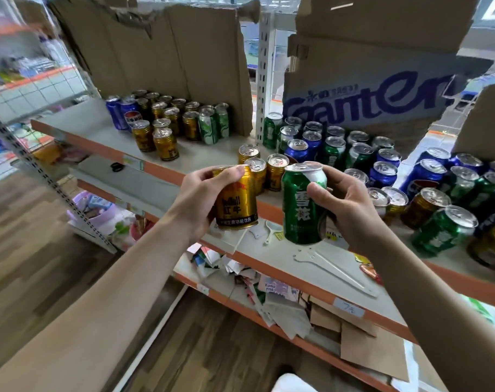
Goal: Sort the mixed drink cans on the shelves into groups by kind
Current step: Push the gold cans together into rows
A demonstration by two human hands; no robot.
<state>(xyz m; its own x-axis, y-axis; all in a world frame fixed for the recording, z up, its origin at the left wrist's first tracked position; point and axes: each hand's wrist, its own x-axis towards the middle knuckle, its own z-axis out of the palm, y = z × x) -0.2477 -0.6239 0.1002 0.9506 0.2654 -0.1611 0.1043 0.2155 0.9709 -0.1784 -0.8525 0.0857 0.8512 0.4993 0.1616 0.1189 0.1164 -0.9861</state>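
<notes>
My left hand [203,193] grips a gold Red Bull can [236,202] in front of the shelf [167,165]. My right hand [345,202] holds a green can [302,205] beside it, both lifted off the shelf. Three gold cans [276,171] stand just behind them. On the left shelf section stands a group of gold cans [162,125] with blue cans [120,111] on its left and two green cans [213,123] on its right. On the right stands a mixed crowd of green, blue and gold cans [410,176].
Torn cardboard sheets [170,58] line the back of the shelf, one printed in blue [367,94]. A white upright post [264,80] divides the sections. Lower shelves [283,301] hold paper scraps and cardboard. Wooden floor [28,250] lies to the left.
</notes>
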